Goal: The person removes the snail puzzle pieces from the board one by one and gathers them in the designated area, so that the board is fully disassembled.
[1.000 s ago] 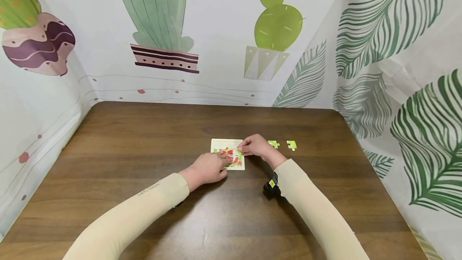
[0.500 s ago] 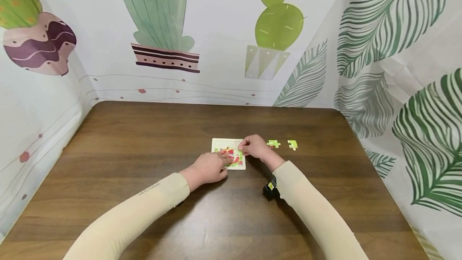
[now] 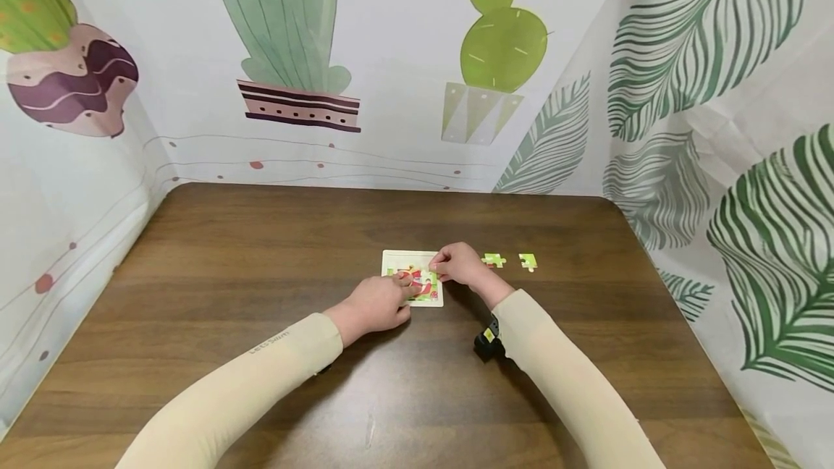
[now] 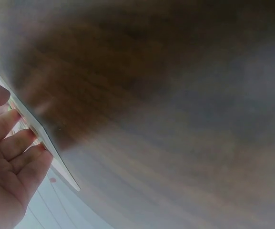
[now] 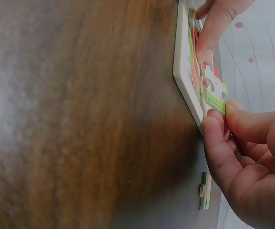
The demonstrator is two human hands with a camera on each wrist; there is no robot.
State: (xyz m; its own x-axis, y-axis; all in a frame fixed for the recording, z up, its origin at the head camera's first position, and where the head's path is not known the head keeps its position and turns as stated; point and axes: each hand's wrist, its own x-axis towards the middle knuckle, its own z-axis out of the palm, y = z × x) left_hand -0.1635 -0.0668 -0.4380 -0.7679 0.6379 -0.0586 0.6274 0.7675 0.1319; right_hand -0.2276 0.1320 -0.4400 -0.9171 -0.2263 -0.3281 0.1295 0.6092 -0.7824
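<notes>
A jigsaw puzzle in a pale square tray (image 3: pixel 392 255) lies on the table, its red and green picture partly covered by fingers. My left hand (image 3: pixel 376 302) rests extended fingertips on the assembled pieces; in the left wrist view the fingers (image 4: pixel 26 148) reach over the tray's edge. At the tray's right side, my right hand (image 3: pixel 460 265) pinches a green and white puzzle piece (image 5: pixel 215 100) between thumb and index finger. The right wrist view has this piece tilted up a little above the other pieces.
Right of the tray, two loose green puzzle pieces lie on the brown wooden table (image 3: pixel 274 237): one piece (image 3: pixel 495 260) just past my right hand, another piece (image 3: pixel 528 261) farther right. A patterned cloth backdrop (image 3: pixel 397 56) stands behind the table. A black wrist camera (image 3: pixel 486 344) hangs under my right sleeve.
Almost nothing differs: both hands keep their places at the tray, and the right still pinches the piece. The whole view shifts very slightly.
</notes>
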